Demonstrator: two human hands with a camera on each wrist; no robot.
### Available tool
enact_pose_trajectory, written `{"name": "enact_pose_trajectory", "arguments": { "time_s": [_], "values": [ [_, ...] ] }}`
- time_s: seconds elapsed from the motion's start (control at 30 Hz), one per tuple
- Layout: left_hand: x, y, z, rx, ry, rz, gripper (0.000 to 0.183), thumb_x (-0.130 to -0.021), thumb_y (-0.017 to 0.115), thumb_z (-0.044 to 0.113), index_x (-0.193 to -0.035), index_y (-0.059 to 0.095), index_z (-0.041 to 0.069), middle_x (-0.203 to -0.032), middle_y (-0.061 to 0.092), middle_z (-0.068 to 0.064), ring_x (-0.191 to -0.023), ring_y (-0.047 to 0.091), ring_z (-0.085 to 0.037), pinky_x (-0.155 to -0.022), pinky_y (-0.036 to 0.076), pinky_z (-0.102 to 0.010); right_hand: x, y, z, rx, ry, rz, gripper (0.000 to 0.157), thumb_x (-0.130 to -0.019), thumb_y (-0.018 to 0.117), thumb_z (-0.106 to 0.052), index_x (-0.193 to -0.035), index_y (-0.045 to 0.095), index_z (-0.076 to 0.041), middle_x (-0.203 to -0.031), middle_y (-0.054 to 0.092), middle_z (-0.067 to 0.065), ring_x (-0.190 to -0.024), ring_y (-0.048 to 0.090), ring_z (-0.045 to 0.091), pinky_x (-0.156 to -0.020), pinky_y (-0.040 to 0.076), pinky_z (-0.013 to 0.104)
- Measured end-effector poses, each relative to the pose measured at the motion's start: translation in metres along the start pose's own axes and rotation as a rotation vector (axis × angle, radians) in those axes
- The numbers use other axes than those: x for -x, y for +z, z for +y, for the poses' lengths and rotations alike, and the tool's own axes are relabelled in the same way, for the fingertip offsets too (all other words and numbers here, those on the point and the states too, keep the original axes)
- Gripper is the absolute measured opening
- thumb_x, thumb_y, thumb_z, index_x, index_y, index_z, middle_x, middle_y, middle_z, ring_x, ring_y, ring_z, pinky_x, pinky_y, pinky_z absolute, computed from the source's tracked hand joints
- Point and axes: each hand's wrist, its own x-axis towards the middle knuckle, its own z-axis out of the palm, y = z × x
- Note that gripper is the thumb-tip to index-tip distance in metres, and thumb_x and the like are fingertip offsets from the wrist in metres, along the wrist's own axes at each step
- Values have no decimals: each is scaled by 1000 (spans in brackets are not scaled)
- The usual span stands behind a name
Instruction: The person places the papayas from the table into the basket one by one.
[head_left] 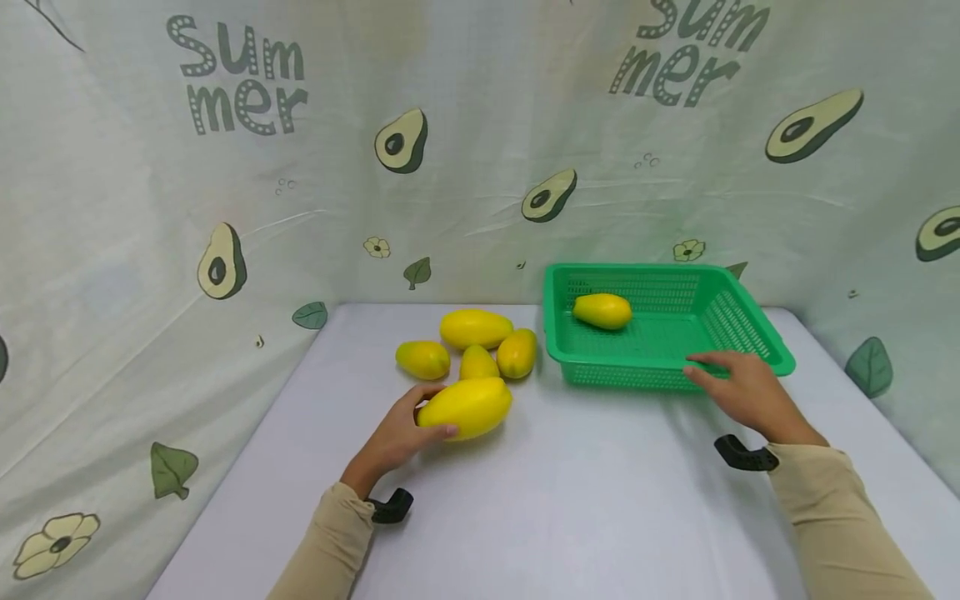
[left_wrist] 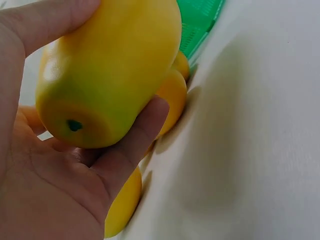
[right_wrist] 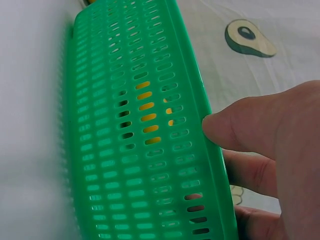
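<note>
Left hand (head_left: 420, 421): fingers and thumb wrapped round a large yellow fruit (head_left: 468, 408), thumb on the near side in the head view. In the left wrist view the end nearest the palm was tinged green, with a small dark mark (left_wrist: 74, 125) at its middle. Fruit held above the desk (head_left: 585, 508); its shadow (left_wrist: 215, 125) lay apart from it on the pale surface.

Just beyond, four more yellow fruits in a close group on the desk: a long one (head_left: 476, 328) at the back, a smaller one (head_left: 423, 359) at left, another (head_left: 517, 354) at right, and one (head_left: 478, 363) between, partly hidden behind the held fruit.

Right hand (head_left: 738, 392): at the near side of a green basket (head_left: 600, 373), gripping the rim, thumb tip against its edge and fingers on the inner side; some skin showed through the slots. Basket stood on the desk, right of the group. Inside, toward its left end, lay a single yellow fruit (head_left: 602, 311), glimpsed also through the slotted wall from the right wrist.

Both arms in beige sleeves (head_left: 840, 517). Behind the desk, a pale cloth (head_left: 465, 50) printed with avocados, leaves, flowers and "summer" lettering.
</note>
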Motion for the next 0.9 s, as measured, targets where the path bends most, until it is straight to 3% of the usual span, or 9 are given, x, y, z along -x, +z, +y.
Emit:
{"name": "enact_pose_trajectory", "arguments": {
  "time_s": [0.47,0.9],
  "values": [
    [-13,-8,15,-9,32,19,79,-82,82,42,-146,45,13,-143,48,-4,-122,51,-24,-108,39,-48,-2,-1,-2,-2,9,-37,54,-104,52,-42,-134,60,3,-137,50,35,-128,37,58,-93,36,72],
    [-31,-11,40,-64,64,11,76,-83,79,51,-144,45,21,-139,49,1,-117,50,-24,-104,42,-48,-3,0,-2,11,9,-36,55,-103,53,-43,-134,60,3,-137,50,36,-128,36,59,-94,34,73]
  ]
}}
